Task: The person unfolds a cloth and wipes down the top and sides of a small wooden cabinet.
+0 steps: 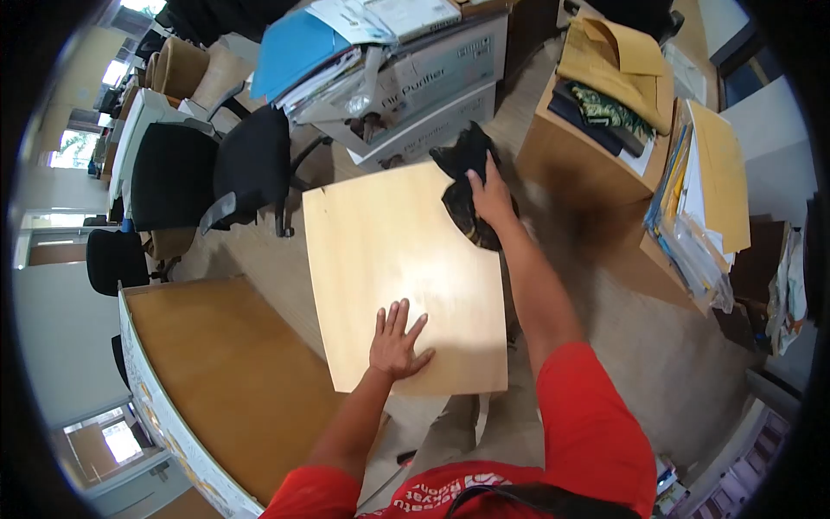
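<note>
A pale wooden top point(389, 251) with slightly curved sides lies in front of me, light glinting off its middle. My left hand point(398, 346) rests on its near part, palm down with the fingers spread. At the top's far right corner, my right hand point(491, 195) grips a crumpled black cloth point(467, 156). Part of the cloth lies over the corner and hides it. The right thumb and fingers press into the fabric, and some fingertips are hidden. What supports the wooden top is mostly out of sight.
Air purifier boxes point(424, 86) stand ahead, with a blue folder point(294, 48) and papers on top. Black office chairs point(251, 164) are at the left, beyond a brown board point(225, 363). Wooden cabinets point(579, 138) on the right carry envelopes point(718, 182) and files.
</note>
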Motion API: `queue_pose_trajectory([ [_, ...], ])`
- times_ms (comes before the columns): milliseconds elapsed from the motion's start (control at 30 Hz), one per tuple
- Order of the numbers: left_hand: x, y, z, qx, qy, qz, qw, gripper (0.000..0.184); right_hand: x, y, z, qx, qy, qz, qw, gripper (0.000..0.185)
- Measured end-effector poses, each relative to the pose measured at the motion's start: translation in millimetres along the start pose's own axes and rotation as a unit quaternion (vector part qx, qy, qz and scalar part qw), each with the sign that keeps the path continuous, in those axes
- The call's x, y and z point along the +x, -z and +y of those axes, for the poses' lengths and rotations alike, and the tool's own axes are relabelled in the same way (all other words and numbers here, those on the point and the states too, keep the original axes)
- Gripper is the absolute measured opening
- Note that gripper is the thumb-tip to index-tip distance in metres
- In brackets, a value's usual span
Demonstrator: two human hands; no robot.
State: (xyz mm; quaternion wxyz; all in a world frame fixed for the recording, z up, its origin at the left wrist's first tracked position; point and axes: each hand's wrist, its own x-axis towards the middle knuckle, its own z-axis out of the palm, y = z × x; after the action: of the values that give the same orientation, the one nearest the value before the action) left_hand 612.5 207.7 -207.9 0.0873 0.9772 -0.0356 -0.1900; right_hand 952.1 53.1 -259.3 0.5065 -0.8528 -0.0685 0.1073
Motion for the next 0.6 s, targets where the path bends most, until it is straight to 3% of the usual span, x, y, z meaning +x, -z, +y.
queue_pose_trajectory([
  [100,5.0,-4.0,-0.5,-0.033,0.009,0.05,0.998,0.078,-70.7,2.3,-1.5,-0.046,0.028,-0.023,0.998,0.063],
  [267,2.5,-4.6,-4.0,-0.047,0.022,0.069,0.996,0.078,-351.5,41.6,35.4,-0.066,-0.016,-0.073,0.995,0.065],
  [333,2.2,-5.3,-5.0,-0.056,0.021,0.057,0.997,0.079,-369.2,39.9,41.7,-0.094,-0.007,-0.067,0.993,0.063],
  [367,5.0,-5.9,-6.0,-0.053,0.018,0.059,0.997,0.079,-369.9,36.1,47.3,-0.119,-0.003,-0.059,0.991,0.06],
  [433,2.7,-5.4,-5.9,-0.041,0.011,0.058,0.997,0.081,-285.7,15.4,37.0,-0.116,-0.067,-0.083,0.987,0.056],
  [600,3.4,-5.0,-4.9,-0.016,0.012,0.053,0.998,0.082,-58.0,-22.2,-15.2,-0.05,-0.018,-0.032,0.998,0.057],
])
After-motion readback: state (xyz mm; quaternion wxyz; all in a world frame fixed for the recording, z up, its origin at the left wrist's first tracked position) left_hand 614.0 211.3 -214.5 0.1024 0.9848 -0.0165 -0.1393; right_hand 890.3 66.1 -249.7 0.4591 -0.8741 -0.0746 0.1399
